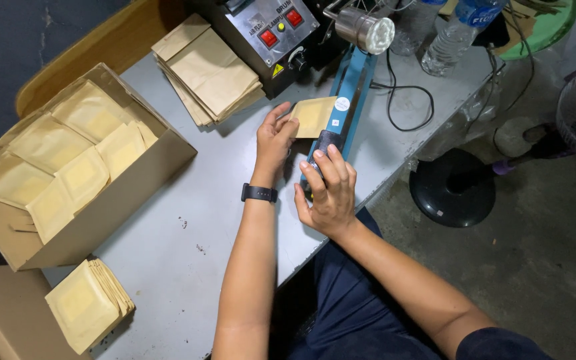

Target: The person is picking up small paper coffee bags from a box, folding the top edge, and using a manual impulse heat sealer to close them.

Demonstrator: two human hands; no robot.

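We are holding a small tan pouch (313, 117) with our left hand (275, 141), whose fingers are pinching together on its near left edge. The pouch is lying flat with its right edge tucked under the blue arm of a heat sealer (348, 100), which is standing near the right edge of the grey worktop (188, 220) and running away from us towards the far side. Our right hand (329, 193) is resting on the black handle at the near end of that arm, its fingers curling down over the grip and closing on it. A black wristband (259, 193) is sitting on our left wrist.

Beyond the sealer, at the far edge of the worktop, a metal control box (271, 30) with two red switches is standing, and a loose stack of flat brown paper bags (207, 70) is lying just to its left. A black cable (408, 100) is looping across the far right corner, near two clear plastic bottles (451, 37).

At the left edge, an open cardboard box (121, 193) is holding many filled tan pouches packed side by side. Near the front left corner, a smaller pile of tan pouches (88, 305) is leaning against another cardboard box (1, 313).
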